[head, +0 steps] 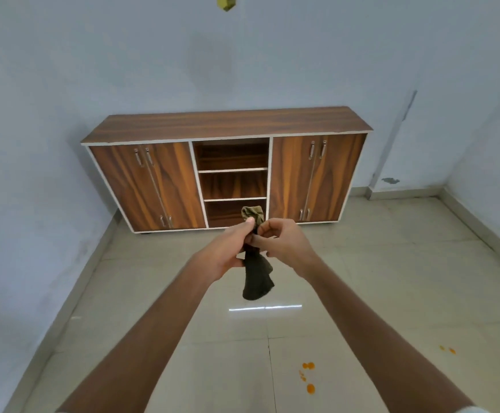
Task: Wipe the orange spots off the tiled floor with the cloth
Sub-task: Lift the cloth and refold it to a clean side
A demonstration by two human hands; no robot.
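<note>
A dark olive cloth [257,278] hangs in the air in front of me, bunched and twisted. My left hand [227,248] and my right hand [284,242] both grip it near its upper part, and its top end pokes out above the fingers. Orange spots [308,375] lie on the beige tiled floor [183,368] low in the view, between my forearms and nearer the right one. A smaller pair of orange spots [447,349] sits further right, beyond my right forearm. The cloth is well above the floor and touches no spot.
A low wooden cabinet [227,123] with two pairs of doors and open middle shelves stands against the far wall. Pale blue walls close the room on the left and right. A skirting strip [406,193] runs along the wall base.
</note>
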